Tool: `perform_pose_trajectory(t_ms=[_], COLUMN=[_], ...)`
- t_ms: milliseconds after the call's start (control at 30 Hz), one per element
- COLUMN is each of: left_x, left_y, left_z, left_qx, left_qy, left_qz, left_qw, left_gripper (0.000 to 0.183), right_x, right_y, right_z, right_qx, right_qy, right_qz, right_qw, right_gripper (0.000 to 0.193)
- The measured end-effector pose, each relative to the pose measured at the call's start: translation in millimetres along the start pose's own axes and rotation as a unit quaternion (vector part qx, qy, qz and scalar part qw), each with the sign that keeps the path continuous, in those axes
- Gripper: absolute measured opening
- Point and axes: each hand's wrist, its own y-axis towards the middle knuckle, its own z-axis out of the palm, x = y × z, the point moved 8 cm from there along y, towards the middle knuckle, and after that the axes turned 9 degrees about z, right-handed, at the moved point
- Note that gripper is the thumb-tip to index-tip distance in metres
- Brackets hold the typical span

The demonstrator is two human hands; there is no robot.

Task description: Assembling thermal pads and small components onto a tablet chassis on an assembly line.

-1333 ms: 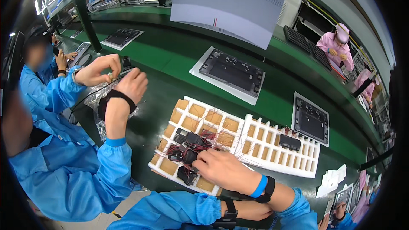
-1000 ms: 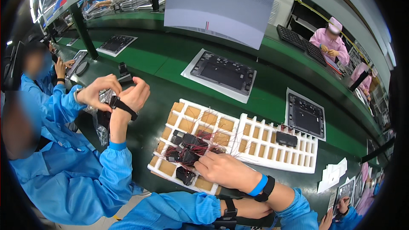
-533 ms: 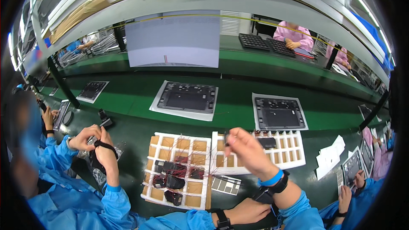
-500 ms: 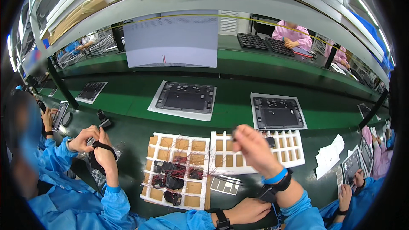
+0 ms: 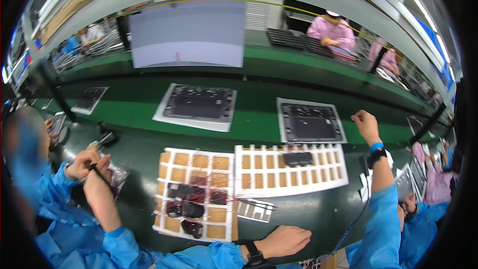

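Note:
My right hand (image 5: pixel 367 125) is raised just right of a black tablet-like panel (image 5: pixel 309 120) on a white sheet. Its fingers are curled together; whatever they may hold is too small to make out. Low in the middle, my left hand (image 5: pixel 285 240) lies flat on the dark table, fingers stretched out and holding nothing. In front of it are a card with pale grey strips (image 5: pixel 254 211) and dark tweezers (image 5: pixel 261 204). A white foam tray (image 5: pixel 290 189) with a black block-shaped part (image 5: pixel 298 159) in it lies beyond. Left of that, another foam tray (image 5: pixel 195 152) holds several black parts with thin red wires.
A second panel (image 5: pixel 198 104) rests on a white sheet at the far left. Close by on my left, a co-worker's hands (image 5: pixel 92 167) work with a black strap. A coiled cord (image 5: pixel 343 239) hangs beside my right arm. White papers (image 5: pixel 366 187) lie at right.
My right hand has swung from over the right foam tray to the right and away from me, uncovering the black part there. My left hand has straightened on the table. The whole view has shifted.

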Motion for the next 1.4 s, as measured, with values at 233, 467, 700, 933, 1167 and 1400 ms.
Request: perform_pose_trajectory(t_ms=[233,467,700,933,1167,1400], left_x=[7,4,5,5,6,6], left_y=[-5,-4,-5,-4,-5,-3], left_z=[4,4,1,2,3,4], left_qx=[0.024,0.026,0.002,-0.014,0.006,0.009], left_qy=[0.026,0.028,0.030,0.023,0.022,0.024], left_qz=[-0.025,-0.028,-0.005,0.005,-0.012,-0.015], left_qw=[0.999,0.999,1.000,1.000,1.000,1.000], left_gripper=[0.019,0.019,0.019,0.018,0.017,0.018], right_x=[-12,20,32,39,43,35], right_y=[-3,-12,-24,-26,-27,-32], right_z=[35,68,84,84,94,111], right_qx=[-0.027,0.051,0.067,0.026,0.073,0.204], right_qy=[-0.224,-0.183,-0.211,-0.169,-0.153,-0.170], right_qz=[-0.029,0.015,0.012,-0.030,-0.047,-0.014], right_qw=[0.974,0.982,0.975,0.985,0.984,0.964], right_gripper=[0.016,0.015,0.018,0.015,0.017,0.031])
